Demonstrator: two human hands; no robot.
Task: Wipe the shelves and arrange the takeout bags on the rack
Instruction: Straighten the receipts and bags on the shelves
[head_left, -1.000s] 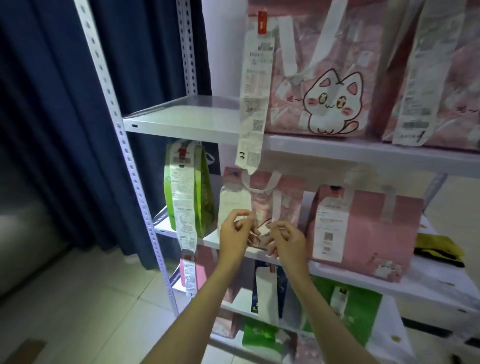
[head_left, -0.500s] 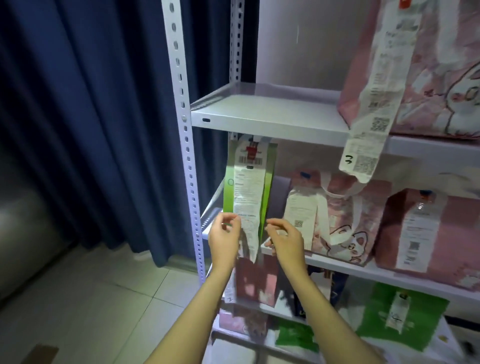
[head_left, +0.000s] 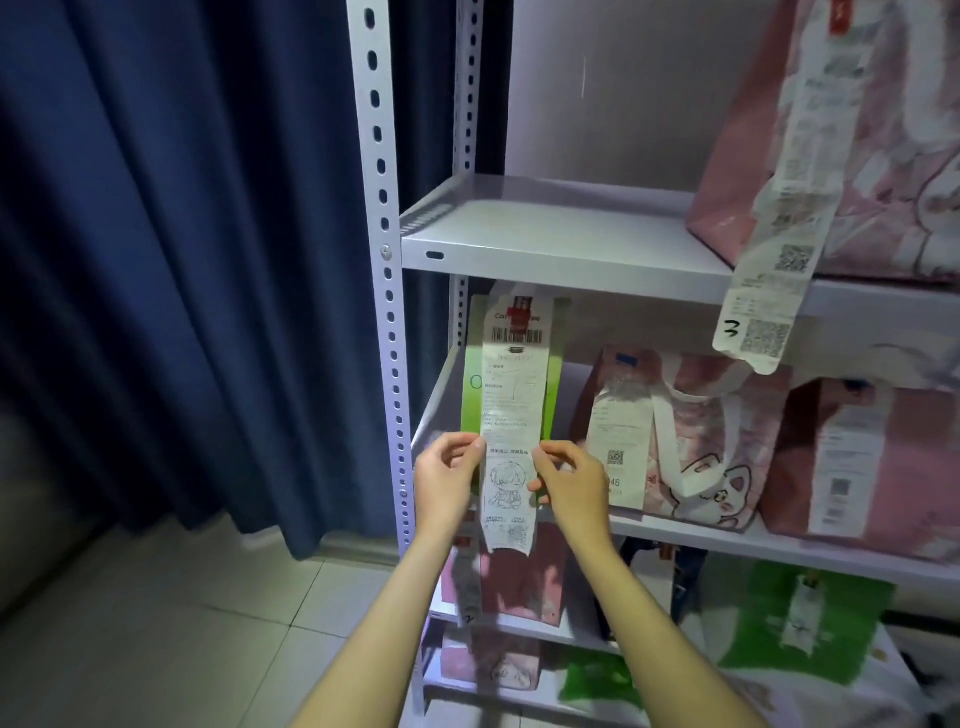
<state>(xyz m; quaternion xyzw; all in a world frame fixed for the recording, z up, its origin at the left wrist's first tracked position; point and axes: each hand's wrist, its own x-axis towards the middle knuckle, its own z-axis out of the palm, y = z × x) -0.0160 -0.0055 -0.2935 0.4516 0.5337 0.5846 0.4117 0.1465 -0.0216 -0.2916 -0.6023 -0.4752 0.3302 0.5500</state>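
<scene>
A green takeout bag (head_left: 471, 395) stands at the left end of the middle shelf (head_left: 727, 540) of a white metal rack. A long white receipt (head_left: 511, 415) hangs down its front. My left hand (head_left: 447, 480) pinches the receipt's left edge and my right hand (head_left: 574, 483) pinches its right edge, about two thirds of the way down. Beside it stand a pink cat bag (head_left: 701, 447) and a second pink bag (head_left: 872, 457), each with a receipt. On the upper shelf (head_left: 545, 234) a pink bag (head_left: 872, 156) sits at the right.
A dark blue curtain (head_left: 182, 260) hangs left of the rack's perforated post (head_left: 382, 234). The lower shelves hold more pink and green bags (head_left: 810, 623). The upper shelf's left half is bare. Tiled floor (head_left: 182, 623) lies at the lower left.
The view has swung left and closer. My hands left the pink cat bag and moved left to the green bag, where they now pinch its hanging receipt on both edges.
</scene>
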